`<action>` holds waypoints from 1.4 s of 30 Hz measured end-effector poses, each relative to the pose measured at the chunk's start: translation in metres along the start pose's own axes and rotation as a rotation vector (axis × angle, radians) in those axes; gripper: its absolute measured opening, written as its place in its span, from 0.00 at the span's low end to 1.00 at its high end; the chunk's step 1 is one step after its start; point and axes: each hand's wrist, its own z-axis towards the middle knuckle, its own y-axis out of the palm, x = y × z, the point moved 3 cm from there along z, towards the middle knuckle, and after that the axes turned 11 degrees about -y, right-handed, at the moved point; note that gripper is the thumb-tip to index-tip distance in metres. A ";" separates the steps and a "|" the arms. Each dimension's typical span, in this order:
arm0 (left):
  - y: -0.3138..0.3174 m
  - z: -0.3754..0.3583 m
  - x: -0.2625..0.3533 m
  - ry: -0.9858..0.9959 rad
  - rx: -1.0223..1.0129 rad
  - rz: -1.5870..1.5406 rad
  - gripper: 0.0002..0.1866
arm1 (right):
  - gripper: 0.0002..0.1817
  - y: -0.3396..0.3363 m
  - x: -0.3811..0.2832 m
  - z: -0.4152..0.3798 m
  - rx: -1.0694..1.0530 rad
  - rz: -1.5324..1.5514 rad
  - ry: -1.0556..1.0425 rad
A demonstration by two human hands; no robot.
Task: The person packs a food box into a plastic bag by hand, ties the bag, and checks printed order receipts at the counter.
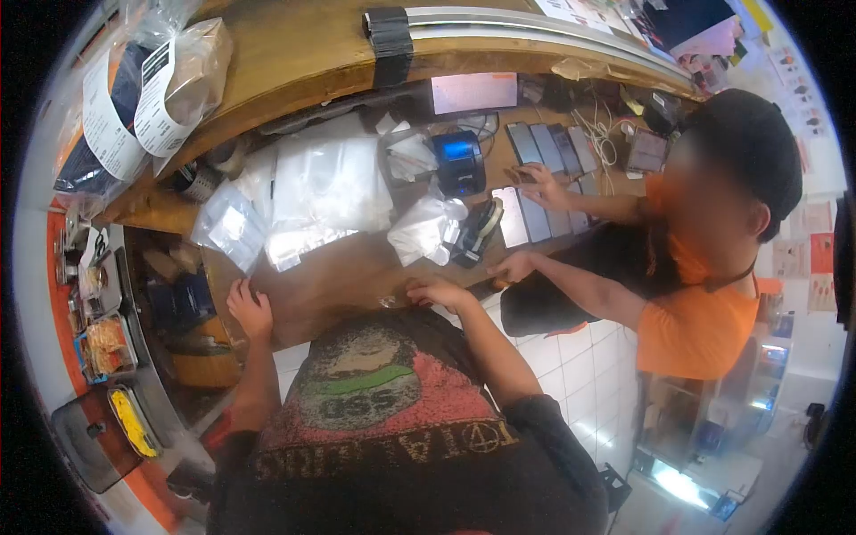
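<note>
My left hand (251,308) rests on the near edge of the wooden counter (339,276), fingers apart and holding nothing. My right hand (439,291) lies on the same edge with its fingers bent, the fingertips by a small clear plastic scrap (392,301); I cannot tell whether it grips the scrap. Clear plastic bags (325,192) are piled on the counter beyond both hands. My dark printed T-shirt fills the lower view.
A person in an orange shirt (691,325) stands to the right, one hand (542,183) on a row of phones (544,214), the other hand (513,266) at the counter edge. A small blue-lit printer (461,160) and a tape dispenser (477,232) stand mid-counter. Bagged parcels (143,98) sit on the upper ledge at left.
</note>
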 end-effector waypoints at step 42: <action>-0.002 -0.001 0.004 -0.051 -0.027 0.026 0.23 | 0.19 0.017 0.011 0.027 0.090 -0.245 -0.037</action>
